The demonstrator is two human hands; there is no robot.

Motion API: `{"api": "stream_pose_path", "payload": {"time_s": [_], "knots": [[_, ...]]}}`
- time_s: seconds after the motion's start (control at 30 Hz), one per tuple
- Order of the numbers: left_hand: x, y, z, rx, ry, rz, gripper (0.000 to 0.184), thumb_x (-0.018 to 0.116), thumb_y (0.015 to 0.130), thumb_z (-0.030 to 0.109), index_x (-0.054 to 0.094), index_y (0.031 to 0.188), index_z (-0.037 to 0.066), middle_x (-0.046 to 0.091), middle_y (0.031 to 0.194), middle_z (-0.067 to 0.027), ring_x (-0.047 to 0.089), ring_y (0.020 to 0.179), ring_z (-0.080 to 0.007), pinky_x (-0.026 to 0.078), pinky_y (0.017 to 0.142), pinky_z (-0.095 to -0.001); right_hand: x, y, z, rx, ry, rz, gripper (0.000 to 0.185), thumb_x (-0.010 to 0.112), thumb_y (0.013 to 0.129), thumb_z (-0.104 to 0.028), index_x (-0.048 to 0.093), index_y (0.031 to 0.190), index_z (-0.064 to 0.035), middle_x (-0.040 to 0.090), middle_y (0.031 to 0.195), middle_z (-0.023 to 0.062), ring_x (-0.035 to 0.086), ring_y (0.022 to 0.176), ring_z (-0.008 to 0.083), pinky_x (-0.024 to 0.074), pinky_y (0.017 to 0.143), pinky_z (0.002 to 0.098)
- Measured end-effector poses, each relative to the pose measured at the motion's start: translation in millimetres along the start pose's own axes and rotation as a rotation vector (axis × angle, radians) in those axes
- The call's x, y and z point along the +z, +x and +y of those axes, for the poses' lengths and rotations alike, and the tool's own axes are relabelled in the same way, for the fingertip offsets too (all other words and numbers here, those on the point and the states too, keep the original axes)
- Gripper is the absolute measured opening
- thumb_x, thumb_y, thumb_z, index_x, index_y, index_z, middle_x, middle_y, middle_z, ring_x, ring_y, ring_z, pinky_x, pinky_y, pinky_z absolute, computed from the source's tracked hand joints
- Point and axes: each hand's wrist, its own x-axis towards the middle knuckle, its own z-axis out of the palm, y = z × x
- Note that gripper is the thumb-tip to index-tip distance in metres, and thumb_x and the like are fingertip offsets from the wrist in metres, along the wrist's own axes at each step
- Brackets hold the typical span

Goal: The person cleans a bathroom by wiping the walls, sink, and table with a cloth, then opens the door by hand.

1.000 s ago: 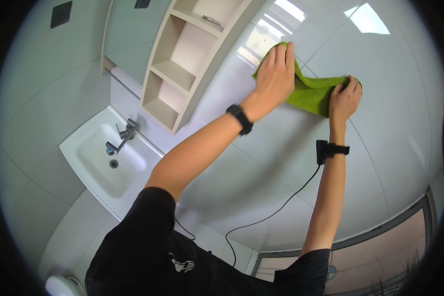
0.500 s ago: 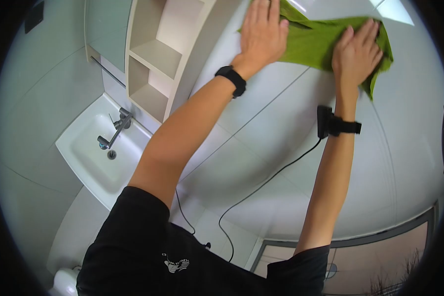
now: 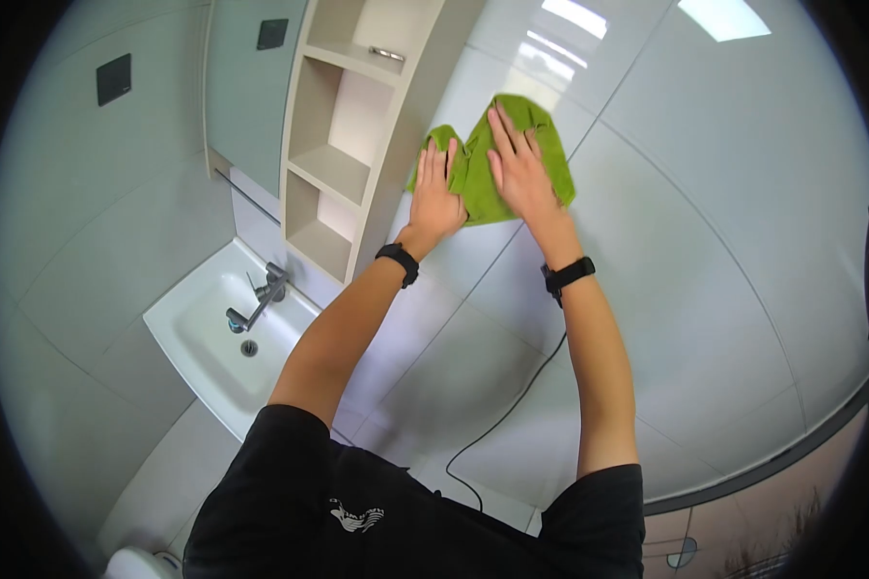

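A green cloth (image 3: 488,183) lies against the white tiled wall (image 3: 686,241), bunched with a fold between my hands. My left hand (image 3: 436,201) presses flat on the cloth's left part, close to the side of the shelf unit, fingers stretched out. On the right part of the cloth rests my right hand (image 3: 524,177), its fingers extended and somewhat apart. Both palms face the wall. Each wrist wears a black strap, and a thin black cable (image 3: 512,410) hangs from the right one.
To the left stands a beige open shelf unit (image 3: 333,169) beside a mirror cabinet (image 3: 251,96). Below it is a white washbasin (image 3: 198,333) with a grey faucet (image 3: 261,299). A small metal object (image 3: 386,53) sits on an upper shelf. Part of a toilet (image 3: 135,563) shows at bottom left.
Both hands have moved left and come closer together with the cloth, which is now more bunched. The view has shifted, showing more of the upper wall and shelf.
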Motion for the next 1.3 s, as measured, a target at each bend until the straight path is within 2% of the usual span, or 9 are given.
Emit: {"api": "stream_pose_path", "payload": {"time_s": [0.1, 0.2, 0.27, 0.43, 0.77, 0.97, 1.07, 1.2, 1.3], "knots": [[-15, 22, 17, -0.007, -0.032, -0.005, 0.083, 0.055, 0.088, 0.017, 0.016, 0.159, 0.0, 0.028, 0.156, -0.027, 0.021, 0.15, -0.0437, 0.017, 0.126, -0.0508, -24, -1, 8, -0.028, -0.129, -0.085, 0.063, 0.059, 0.097, -0.019, 0.037, 0.156, -0.0122, 0.041, 0.157, 0.0125, 0.05, 0.127, 0.0434, 0.037, 0.114, 0.0518], [-27, 95, 37, 0.053, -0.034, 0.062, 0.081, 0.054, 0.091, 0.019, 0.015, 0.159, -0.002, 0.027, 0.157, -0.0275, 0.02, 0.151, -0.0418, 0.015, 0.126, -0.0491, -63, 24, 42, -0.036, -0.201, 0.131, 0.064, 0.058, 0.097, -0.023, 0.037, 0.156, -0.0132, 0.042, 0.157, 0.0125, 0.049, 0.123, 0.0479, 0.0374, 0.112, 0.0539], [-28, 135, 54, 0.127, -0.06, 0.195, 0.081, 0.055, 0.089, 0.015, 0.015, 0.156, -0.008, 0.031, 0.15, -0.0301, 0.02, 0.148, -0.0478, 0.017, 0.125, -0.0534, -98, 40, 57, -0.047, -0.327, 0.202, 0.061, 0.056, 0.098, -0.024, 0.039, 0.155, -0.0134, 0.043, 0.156, 0.0133, 0.048, 0.122, 0.0492, 0.0371, 0.112, 0.0543], [-25, 199, 95, 0.234, 0.012, 0.323, 0.077, 0.052, 0.09, 0.02, 0.02, 0.154, -0.01, 0.034, 0.147, -0.0304, 0.021, 0.148, -0.0472, 0.018, 0.124, -0.053, -159, 66, 85, -0.039, -0.488, 0.275, 0.058, 0.054, 0.099, -0.025, 0.041, 0.154, -0.0126, 0.045, 0.155, 0.0127, 0.049, 0.124, 0.045, 0.0351, 0.115, 0.052], [-24, 210, 109, 0.303, 0.028, 0.341, 0.072, 0.046, 0.097, 0.03, 0.024, 0.154, -0.007, 0.035, 0.15, -0.029, 0.023, 0.148, -0.0458, 0.018, 0.124, -0.0516, -143, 70, 82, 0.07, -0.486, 0.353, 0.056, 0.051, 0.1, -0.024, 0.041, 0.152, -0.0064, 0.042, 0.156, 0.0178, 0.044, 0.13, 0.0493, 0.0343, 0.114, 0.0523], [-29, 215, 123, 0.38, 0.106, 0.276, 0.072, 0.046, 0.094, 0.026, 0.027, 0.153, -0.01, 0.035, 0.152, -0.03, 0.025, 0.149, -0.0455, 0.019, 0.124, -0.0517, -136, 61, 69, 0.119, -0.429, 0.318, 0.059, 0.051, 0.098, -0.02, 0.038, 0.153, -0.005, 0.039, 0.158, 0.0178, 0.042, 0.13, 0.0507, 0.0343, 0.114, 0.0518], [-28, 215, 129, 0.397, 0.119, 0.262, 0.071, 0.046, 0.093, 0.022, 0.026, 0.153, -0.01, 0.034, 0.152, -0.0308, 0.024, 0.149, -0.0464, 0.02, 0.124, -0.0511, -147, 49, 77, 0.037, -0.39, 0.253, 0.06, 0.053, 0.096, -0.02, 0.039, 0.153, -0.0061, 0.04, 0.157, 0.017, 0.044, 0.128, 0.0507, 0.0358, 0.114, 0.0523], [-17, 223, 137, 0.446, 0.046, 0.275, 0.071, 0.048, 0.091, 0.017, 0.026, 0.155, -0.005, 0.034, 0.153, -0.0302, 0.025, 0.148, -0.0455, 0.02, 0.124, -0.0503, -152, 38, 85, -0.021, -0.386, 0.275, 0.062, 0.056, 0.093, -0.018, 0.041, 0.152, -0.0073, 0.042, 0.156, 0.0158, 0.045, 0.126, 0.0501, 0.0357, 0.114, 0.0537], [-12, 227, 150, 0.512, 0.009, 0.296, 0.073, 0.049, 0.09, 0.017, 0.024, 0.156, -0.002, 0.033, 0.154, -0.0296, 0.026, 0.148, -0.0445, 0.021, 0.125, -0.0493, -155, 32, 88, 0.034, -0.414, 0.322, 0.062, 0.057, 0.091, -0.018, 0.044, 0.151, -0.0068, 0.043, 0.155, 0.0157, 0.045, 0.127, 0.0489, 0.035, 0.115, 0.0533]]}}
